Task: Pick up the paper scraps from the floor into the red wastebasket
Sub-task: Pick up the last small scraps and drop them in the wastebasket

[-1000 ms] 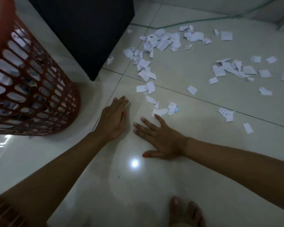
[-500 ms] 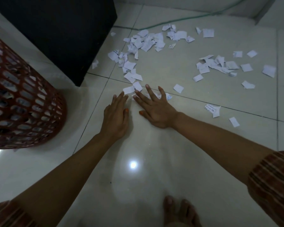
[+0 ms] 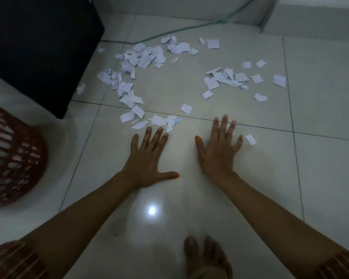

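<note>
Both hands flat, palms down, fingers spread

The left hand [image 3: 147,160] and right hand [image 3: 218,152] lie side by side, apart, holding nothing, both forearms stretched forward; a bare foot [image 3: 207,256] shows at the bottom edge.

paper scraps [image 3: 141,57]: white
wastebasket [image 3: 14,158]: red lattice
floor [image 3: 320,168]: pale glossy tiles
cabinet [image 3: 38,47]: black
cable [image 3: 179,29]: green
sleeves [image 3: 14,260]: striped reddish-brown

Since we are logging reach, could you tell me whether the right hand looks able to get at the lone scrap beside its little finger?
Probably yes: the right hand lies flat, holding nothing, with bare floor between it and the scrap.
</note>
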